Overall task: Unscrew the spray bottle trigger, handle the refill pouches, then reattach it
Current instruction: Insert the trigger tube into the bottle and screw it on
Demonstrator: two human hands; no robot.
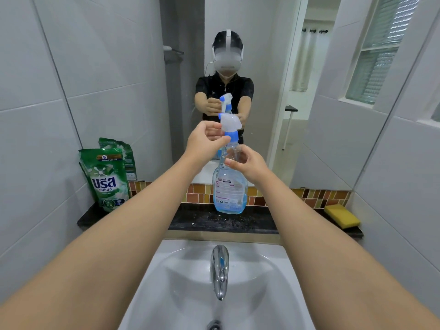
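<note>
A clear spray bottle with a little blue liquid stands upright on the dark ledge below the mirror. Its white trigger head with a blue collar sits on the neck. My left hand pinches the blue collar with thumb and fingers. My right hand wraps the bottle's neck and shoulder just below. Two green refill pouches lean upright against the wall at the ledge's left end, apart from both hands.
A yellow sponge lies at the ledge's right end. A white sink with a chrome tap is directly below my arms. The mirror behind the ledge reflects a person wearing a headset. Tiled walls close in on both sides.
</note>
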